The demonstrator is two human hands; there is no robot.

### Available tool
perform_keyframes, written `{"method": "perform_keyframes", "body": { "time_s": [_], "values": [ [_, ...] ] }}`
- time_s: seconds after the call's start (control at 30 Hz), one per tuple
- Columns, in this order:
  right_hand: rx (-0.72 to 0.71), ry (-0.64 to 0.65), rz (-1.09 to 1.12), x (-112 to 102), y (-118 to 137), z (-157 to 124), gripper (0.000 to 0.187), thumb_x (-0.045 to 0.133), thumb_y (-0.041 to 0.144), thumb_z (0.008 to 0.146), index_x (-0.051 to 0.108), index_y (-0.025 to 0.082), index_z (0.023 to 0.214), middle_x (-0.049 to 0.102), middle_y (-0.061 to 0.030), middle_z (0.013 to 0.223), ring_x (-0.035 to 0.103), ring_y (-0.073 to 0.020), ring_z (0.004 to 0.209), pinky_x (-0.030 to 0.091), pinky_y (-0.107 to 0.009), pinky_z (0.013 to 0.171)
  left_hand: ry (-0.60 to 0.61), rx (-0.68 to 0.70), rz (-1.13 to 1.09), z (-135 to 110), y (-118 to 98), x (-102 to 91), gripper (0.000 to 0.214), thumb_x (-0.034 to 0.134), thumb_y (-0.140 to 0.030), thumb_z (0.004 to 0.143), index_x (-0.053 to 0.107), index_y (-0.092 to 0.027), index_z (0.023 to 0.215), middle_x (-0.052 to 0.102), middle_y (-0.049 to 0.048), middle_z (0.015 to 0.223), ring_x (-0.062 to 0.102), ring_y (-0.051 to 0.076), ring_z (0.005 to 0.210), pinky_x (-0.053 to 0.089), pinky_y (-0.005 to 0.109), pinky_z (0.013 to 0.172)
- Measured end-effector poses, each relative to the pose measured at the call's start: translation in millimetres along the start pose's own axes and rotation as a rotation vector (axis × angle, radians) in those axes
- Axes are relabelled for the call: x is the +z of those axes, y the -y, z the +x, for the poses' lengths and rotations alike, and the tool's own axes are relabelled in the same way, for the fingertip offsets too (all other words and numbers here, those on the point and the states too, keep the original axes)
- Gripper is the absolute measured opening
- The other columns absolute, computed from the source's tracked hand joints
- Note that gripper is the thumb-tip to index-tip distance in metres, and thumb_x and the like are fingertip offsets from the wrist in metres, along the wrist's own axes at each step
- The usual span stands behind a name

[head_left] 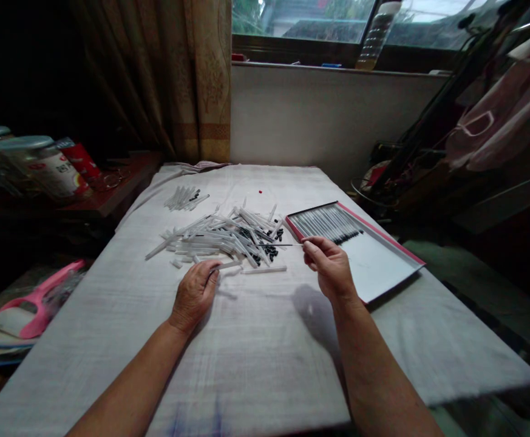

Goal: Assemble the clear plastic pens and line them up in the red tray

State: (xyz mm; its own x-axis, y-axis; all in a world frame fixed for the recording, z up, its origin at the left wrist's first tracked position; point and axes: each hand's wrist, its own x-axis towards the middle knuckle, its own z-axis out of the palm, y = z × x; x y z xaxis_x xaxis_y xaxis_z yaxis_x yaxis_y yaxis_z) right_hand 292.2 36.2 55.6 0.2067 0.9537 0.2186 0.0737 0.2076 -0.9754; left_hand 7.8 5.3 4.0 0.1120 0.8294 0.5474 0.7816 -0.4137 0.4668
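My left hand [196, 290] is closed around one end of a translucent pen barrel [229, 265], which points to the right just above the cloth. Between the thumb and finger of my right hand [329, 262] is a thin pen refill [279, 244], dark toward its left end and held level. Beyond both hands lies a loose pile of pen barrels [205, 243], with dark refills and small black pen parts [271, 250] at its right side. A single barrel [265, 270] rests in front of the pile. Right of it, a shallow red-edged box lid [383, 267] holds a row of pens [326, 223] with black ends.
A smaller group of pen parts [185, 198] lies at the back left, and a tiny red piece [260, 192] sits farther back. Jars [41, 167] stand on a side table at left, above a pink-handled object [41, 300]. A white cloth [255, 352] covers the table.
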Motion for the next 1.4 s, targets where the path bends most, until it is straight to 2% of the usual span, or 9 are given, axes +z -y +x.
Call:
{"method": "perform_keyframes", "body": {
  "time_s": [0.07,0.23,0.53,0.9,1.07,1.17,1.27,1.33,1.4],
  "values": [
    [-0.005,0.021,0.072,2.4,3.6,-2.3,0.026,0.068,0.041,0.071,0.067,0.017,0.081,0.054,0.0037,0.057,0.046,-0.0092,0.047,0.035,-0.022,0.044,0.011,-0.014,-0.005,-0.1,-0.3,-0.3,0.027,0.042,-0.032,0.094,0.063,-0.021,0.106,0.071,0.0075,0.1,0.065,0.022,0.095,0.051,0.037,0.09],
    [-0.033,0.093,0.049,3.3,8.9,-6.2,0.023,0.068,0.04,0.071,0.067,0.018,0.078,0.053,0.0043,0.054,0.046,-0.0091,0.047,0.035,-0.021,0.044,0.012,-0.003,0.009,0.0,-1.2,-0.7,0.027,0.042,-0.03,0.094,0.063,-0.02,0.107,0.07,0.0075,0.1,0.065,0.022,0.095,0.051,0.037,0.09],
    [-0.001,0.155,0.063,10.8,10.5,-9.5,0.021,0.07,0.037,0.07,0.069,0.017,0.076,0.055,0.0041,0.054,0.048,-0.0088,0.048,0.04,-0.022,0.046,0.014,0.047,0.018,-0.6,-2.6,-1.0,0.025,0.042,-0.029,0.094,0.063,-0.021,0.105,0.071,0.0071,0.1,0.065,0.021,0.095,0.052,0.036,0.09],
    [-0.012,0.228,0.007,16.0,7.0,-14.0,0.023,0.07,0.038,0.073,0.073,0.017,0.08,0.064,-0.0003,0.063,0.053,-0.0099,0.051,0.046,-0.024,0.05,0.013,0.103,0.045,-2.0,-3.5,0.8,0.024,0.042,-0.028,0.096,0.062,-0.019,0.105,0.071,0.0079,0.1,0.065,0.02,0.094,0.051,0.035,0.088],
    [-0.072,0.334,-0.039,32.1,-4.9,-23.5,0.024,0.065,0.037,0.08,0.076,0.018,0.09,0.07,-0.0045,0.074,0.058,-0.0115,0.055,0.051,-0.026,0.055,0.014,0.137,0.059,-3.2,-4.4,1.3,0.023,0.044,-0.028,0.096,0.062,-0.019,0.106,0.072,0.0074,0.1,0.066,0.021,0.093,0.051,0.036,0.085],
    [-0.22,0.367,-0.134,52.6,-15.1,-37.7,0.026,0.057,0.031,0.086,0.074,0.019,0.101,0.071,-0.0076,0.086,0.062,-0.0139,0.065,0.054,-0.029,0.064,0.02,0.162,0.071,-3.7,-6.8,0.7,0.022,0.045,-0.027,0.097,0.063,-0.02,0.107,0.073,0.0068,0.099,0.067,0.021,0.091,0.049,0.037,0.084],
    [-0.344,0.436,-0.239,67.1,-22.4,-48.3,0.038,0.055,0.027,0.087,0.064,0.019,0.123,0.07,-0.0108,0.101,0.064,-0.0165,0.078,0.054,-0.03,0.071,0.008,0.165,0.06,-3.8,-7.6,0.6,0.023,0.045,-0.028,0.096,0.064,-0.02,0.107,0.074,0.0068,0.1,0.068,0.021,0.091,0.048,0.037,0.084],
    [-0.345,0.472,-0.281,67.1,-25.4,-47.5,0.048,0.054,0.026,0.088,0.054,0.02,0.136,0.069,-0.0104,0.106,0.065,-0.0157,0.078,0.053,-0.027,0.065,-0.015,0.147,0.05,-3.5,-6.6,1.0,0.023,0.045,-0.029,0.096,0.064,-0.02,0.106,0.074,0.0072,0.1,0.068,0.021,0.091,0.049,0.036,0.084],
    [-0.345,0.435,-0.337,58.9,-28.2,-38.9,0.048,0.053,0.023,0.088,0.054,0.021,0.135,0.07,-0.0091,0.106,0.065,-0.0153,0.077,0.052,-0.025,0.062,-0.036,0.118,0.044,-2.9,-5.0,1.3,0.023,0.045,-0.031,0.096,0.063,-0.02,0.106,0.074,0.0071,0.098,0.069,0.021,0.088,0.05,0.035,0.082]
  ]
}}
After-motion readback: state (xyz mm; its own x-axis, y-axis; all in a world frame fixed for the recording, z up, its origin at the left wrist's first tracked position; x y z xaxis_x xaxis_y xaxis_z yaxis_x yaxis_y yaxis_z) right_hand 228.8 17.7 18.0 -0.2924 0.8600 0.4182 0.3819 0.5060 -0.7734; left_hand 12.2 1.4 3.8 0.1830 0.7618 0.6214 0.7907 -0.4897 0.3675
